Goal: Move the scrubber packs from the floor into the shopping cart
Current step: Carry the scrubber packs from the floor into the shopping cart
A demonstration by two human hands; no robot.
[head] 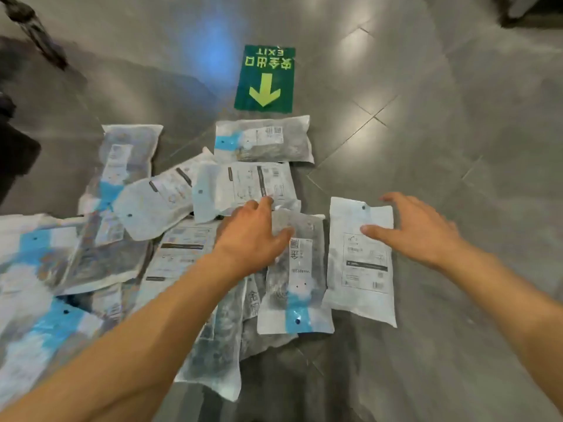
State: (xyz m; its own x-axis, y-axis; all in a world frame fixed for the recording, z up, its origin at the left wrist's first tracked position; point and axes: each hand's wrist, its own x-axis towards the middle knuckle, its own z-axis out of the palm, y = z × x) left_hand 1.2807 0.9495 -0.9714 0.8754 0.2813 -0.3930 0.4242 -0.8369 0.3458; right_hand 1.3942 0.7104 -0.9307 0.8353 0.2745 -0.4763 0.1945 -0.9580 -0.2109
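Hands spread, holding nothing: we are lowering left hand [253, 229] and right hand [417, 229] onto white-and-blue plastic scrubber packs [361, 257]; gathering several together seems wisest.

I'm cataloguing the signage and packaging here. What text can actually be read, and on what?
"EXIT": green floor sign, upside down in this view, above a yellow arrow.
"安全出口": same sign, also upside down.
Scrubber packs: printed labels, barcodes and large characters, too blurred or small to read.
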